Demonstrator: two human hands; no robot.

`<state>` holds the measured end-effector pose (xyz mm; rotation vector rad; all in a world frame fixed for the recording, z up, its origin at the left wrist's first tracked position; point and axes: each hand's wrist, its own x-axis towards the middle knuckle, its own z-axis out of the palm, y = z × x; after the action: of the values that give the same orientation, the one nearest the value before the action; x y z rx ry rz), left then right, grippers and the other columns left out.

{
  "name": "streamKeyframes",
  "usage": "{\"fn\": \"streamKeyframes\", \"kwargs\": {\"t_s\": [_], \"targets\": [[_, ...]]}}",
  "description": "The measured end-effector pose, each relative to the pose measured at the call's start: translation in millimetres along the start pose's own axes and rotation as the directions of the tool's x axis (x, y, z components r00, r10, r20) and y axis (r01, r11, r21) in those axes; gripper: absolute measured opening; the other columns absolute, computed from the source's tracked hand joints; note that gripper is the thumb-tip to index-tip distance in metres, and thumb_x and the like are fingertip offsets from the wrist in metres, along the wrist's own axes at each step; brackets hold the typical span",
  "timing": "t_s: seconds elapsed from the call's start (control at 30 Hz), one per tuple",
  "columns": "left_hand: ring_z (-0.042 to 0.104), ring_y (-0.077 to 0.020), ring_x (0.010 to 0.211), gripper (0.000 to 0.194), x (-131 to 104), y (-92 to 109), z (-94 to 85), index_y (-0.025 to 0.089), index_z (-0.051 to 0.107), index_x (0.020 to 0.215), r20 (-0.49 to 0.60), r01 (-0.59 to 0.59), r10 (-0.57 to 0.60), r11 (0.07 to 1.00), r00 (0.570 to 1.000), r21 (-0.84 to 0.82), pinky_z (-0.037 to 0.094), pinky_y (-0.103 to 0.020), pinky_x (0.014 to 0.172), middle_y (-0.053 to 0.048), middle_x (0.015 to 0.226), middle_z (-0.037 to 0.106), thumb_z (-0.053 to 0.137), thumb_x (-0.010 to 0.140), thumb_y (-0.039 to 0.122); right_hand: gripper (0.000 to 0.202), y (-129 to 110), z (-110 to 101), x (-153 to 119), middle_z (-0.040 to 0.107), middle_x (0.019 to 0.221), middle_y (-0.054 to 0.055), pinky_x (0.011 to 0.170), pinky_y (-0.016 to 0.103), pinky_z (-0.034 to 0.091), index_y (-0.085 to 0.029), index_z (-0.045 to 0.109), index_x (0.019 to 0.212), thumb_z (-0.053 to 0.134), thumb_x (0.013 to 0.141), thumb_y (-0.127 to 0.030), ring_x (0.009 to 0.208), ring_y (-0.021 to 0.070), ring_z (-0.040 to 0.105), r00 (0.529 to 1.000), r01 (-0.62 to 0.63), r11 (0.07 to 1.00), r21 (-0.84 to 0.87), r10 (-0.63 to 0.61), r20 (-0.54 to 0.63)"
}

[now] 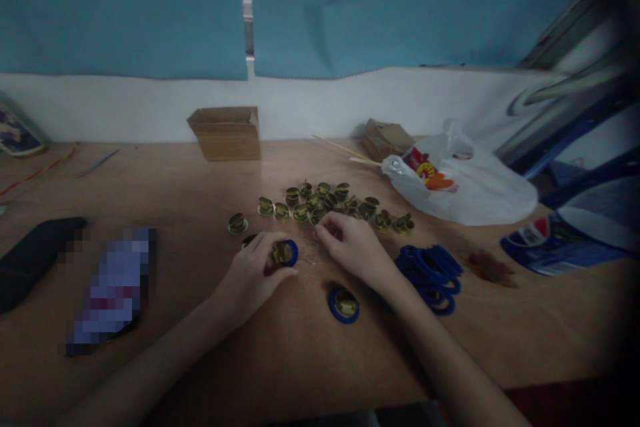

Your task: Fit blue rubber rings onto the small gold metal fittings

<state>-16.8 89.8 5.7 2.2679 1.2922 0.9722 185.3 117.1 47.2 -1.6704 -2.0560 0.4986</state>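
Note:
My left hand grips a brass-coloured metal piece with a blue ring around it, between thumb and fingers. To its right, my right hand has its fingers pinched near some thin, clear rings; whether it holds one is too small to make out. Several brass-coloured pieces lie in a cluster just beyond both hands. Nearer me, another brass piece in a blue ring rests on the table. A pile of blue rings lies right of my right forearm.
An open cardboard box and a brown packet stand at the wall. A white plastic bag and a blue Pepsi container are at the right. A black case and a blurred phone-like object lie left.

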Motion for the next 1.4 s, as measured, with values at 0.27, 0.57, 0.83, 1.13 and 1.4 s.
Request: {"fn": "streamKeyframes", "kwargs": {"t_s": [0.27,0.57,0.83,1.13,1.4], "targets": [[0.064,-0.0220,0.086,0.027,-3,5,-1.7,0.019,0.058,0.099,0.129,-0.125,0.111,0.986,0.985,0.109,0.053,-0.034,0.076,-0.006,0.090,0.065,0.063,0.082,0.039,0.018,-4,6,-4,0.066,0.068,0.003,0.055,0.024,0.035,-0.019,0.062,0.074,0.050,0.086,-0.024,0.060,0.0145,0.058,1.000,0.026,0.999,-0.033,-0.025,0.013],[0.063,-0.0198,0.070,0.018,-9,12,1.9,0.019,0.053,0.083,0.122,-0.168,0.149,0.972,0.981,0.165,0.051,-0.031,0.064,-0.004,0.074,0.063,0.063,0.076,0.032,0.017,-5,4,-4,0.065,0.068,0.003,0.057,0.025,0.036,-0.019,0.061,0.074,0.050,0.086,-0.023,0.061,0.0153,0.058,1.000,0.014,0.999,-0.029,-0.013,0.005],[0.062,-0.0187,0.062,0.016,-7,14,-1.9,0.021,0.050,0.075,0.133,-0.103,0.069,0.958,0.989,0.266,0.046,-0.029,0.056,-0.001,0.068,0.062,0.062,0.074,0.032,0.016,-5,3,-5,0.065,0.068,0.003,0.058,0.026,0.036,-0.018,0.061,0.076,0.049,0.086,-0.022,0.062,0.0157,0.059,1.000,0.009,1.000,-0.022,-0.009,0.010],[0.062,-0.0185,0.059,0.018,-12,12,1.4,0.021,0.050,0.076,0.275,-0.132,0.051,0.949,0.960,0.285,0.040,-0.028,0.052,-0.001,0.065,0.064,0.056,0.080,0.037,0.016,-13,5,-9,0.059,0.064,-0.002,0.055,0.023,0.033,-0.017,0.059,0.072,0.050,0.085,-0.017,0.058,0.0111,0.051,0.983,0.079,0.984,0.159,-0.104,0.153],[0.061,-0.0220,0.061,0.023,-23,28,-6.1,0.022,0.053,0.080,0.522,-0.277,0.151,0.946,0.840,0.171,0.040,-0.032,0.057,-0.002,0.064,0.062,0.056,0.077,0.045,0.015,-15,2,-8,0.053,0.061,-0.004,0.054,0.022,0.032,-0.016,0.059,0.073,0.050,0.086,-0.016,0.056,0.0091,0.046,0.975,0.117,0.964,0.238,-0.157,0.157]]}}
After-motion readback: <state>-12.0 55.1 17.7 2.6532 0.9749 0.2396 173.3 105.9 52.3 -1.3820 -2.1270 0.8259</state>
